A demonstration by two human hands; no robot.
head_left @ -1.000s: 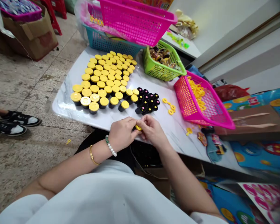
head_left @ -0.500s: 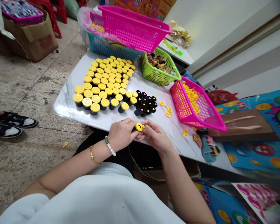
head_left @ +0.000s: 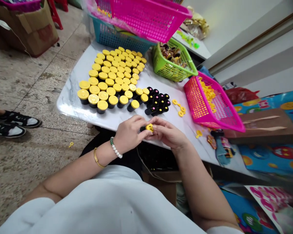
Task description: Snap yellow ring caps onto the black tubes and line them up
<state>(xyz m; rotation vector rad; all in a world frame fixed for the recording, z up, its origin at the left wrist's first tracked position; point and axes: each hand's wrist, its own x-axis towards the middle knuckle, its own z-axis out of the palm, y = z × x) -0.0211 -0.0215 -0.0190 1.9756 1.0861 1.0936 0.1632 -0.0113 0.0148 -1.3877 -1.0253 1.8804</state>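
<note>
Yellow plastic, moulded into a small rounded piece (head_left: 149, 127) with a dark recess, sits at the end of a short black cylinder (head_left: 143, 128); both are located between the two hands, above the front edge of the table (head_left: 72, 102). The left hand (head_left: 130, 130) is closed on the black cylinder, thumb and fingers pressed to its side. The right hand (head_left: 169, 131) has its fingers curled inward, gripping the yellow piece. The left wrist carries a string of round white and green beads (head_left: 115, 148) and a smooth, gold-coloured bangle (head_left: 96, 158). The table surface is white, glossy and veined like marble. Behind the left hand, upright black cups with flat, disc-shaped yellow caps (head_left: 102, 105) stand in close rows. To their right, narrow black tubes (head_left: 158, 101) form a tight cluster; pink or yellow dots show at their ends. Ring-shaped yellow parts (head_left: 180, 110) lie beside this cluster, near a pink basket (head_left: 194, 109) of perforated plastic containing more yellow pieces. A lime-green basket (head_left: 164, 69), also perforated, holds glossy brown and black items. A teal basket (head_left: 107, 34) with lattice walls stands at the far edge.
</note>
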